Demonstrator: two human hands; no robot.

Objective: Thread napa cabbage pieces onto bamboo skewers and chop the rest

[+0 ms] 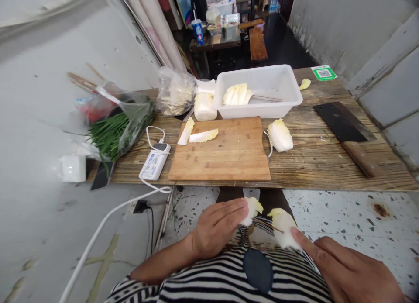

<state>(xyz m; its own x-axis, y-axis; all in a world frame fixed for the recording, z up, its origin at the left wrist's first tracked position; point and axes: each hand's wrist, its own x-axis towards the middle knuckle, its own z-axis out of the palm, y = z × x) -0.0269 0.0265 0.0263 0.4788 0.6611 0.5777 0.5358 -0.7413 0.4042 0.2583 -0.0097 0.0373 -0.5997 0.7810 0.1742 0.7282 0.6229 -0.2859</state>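
My left hand (pixel 218 226) is closed on a small piece of napa cabbage leaf (pixel 252 212), low in front of my body, past the table edge. To its right, my right hand (pixel 350 266) pinches another piece of cabbage leaf (pixel 284 228) by its white end. A thin wooden skewer (pixel 263 223) runs between the two pieces; whether my fingers also grip it is hidden. Two cut cabbage strips (pixel 203 136) lie at the upper left of the wooden cutting board (pixel 235 159). Cabbage chunks stand beside it, one on the right (pixel 280 136) and one behind (pixel 205 106).
A white plastic tub (pixel 262 76) behind the board holds skewered cabbage pieces. A cleaver (pixel 347 128) lies on the right. On the left are a bag of green chives (pixel 113 128), a bagged pale food (pixel 176 93), and a white power bank (pixel 155 162) with a cable.
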